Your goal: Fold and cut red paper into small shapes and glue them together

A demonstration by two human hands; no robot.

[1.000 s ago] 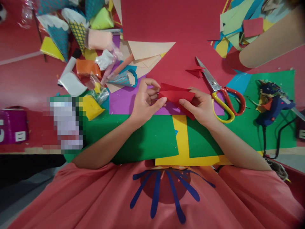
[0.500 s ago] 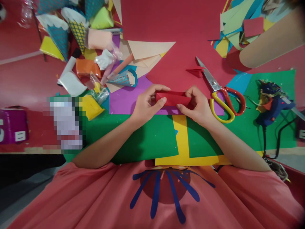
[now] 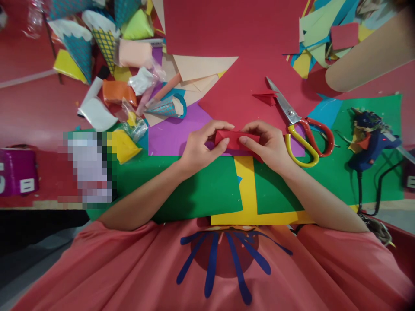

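Note:
A small piece of red paper (image 3: pixel 234 139), bent or rolled over on itself, is held between both hands above the purple paper (image 3: pixel 171 140). My left hand (image 3: pixel 204 144) pinches its left end with the thumb in front and fingers behind. On the right end, my right hand (image 3: pixel 266 142) grips in the same way, its thumb pressed on the front face. Scissors (image 3: pixel 292 114) with one yellow and one red handle lie just right of my right hand, blades partly over a red paper scrap (image 3: pixel 267 97).
Green sheets (image 3: pixel 194 185) lie under my forearms. At the right are a blue glue gun (image 3: pixel 372 149) and a cardboard tube (image 3: pixel 366 56). Paper cones (image 3: pixel 78 49), clay packets (image 3: pixel 119 93) and a blurred-out object (image 3: pixel 90 168) occupy the left. Paper scraps (image 3: pixel 319 30) are heaped at the back right.
The red paper has been folded or rolled further, and its open hollow no longer shows. My right hand has shifted inward, bringing the fingertips of both hands closer together.

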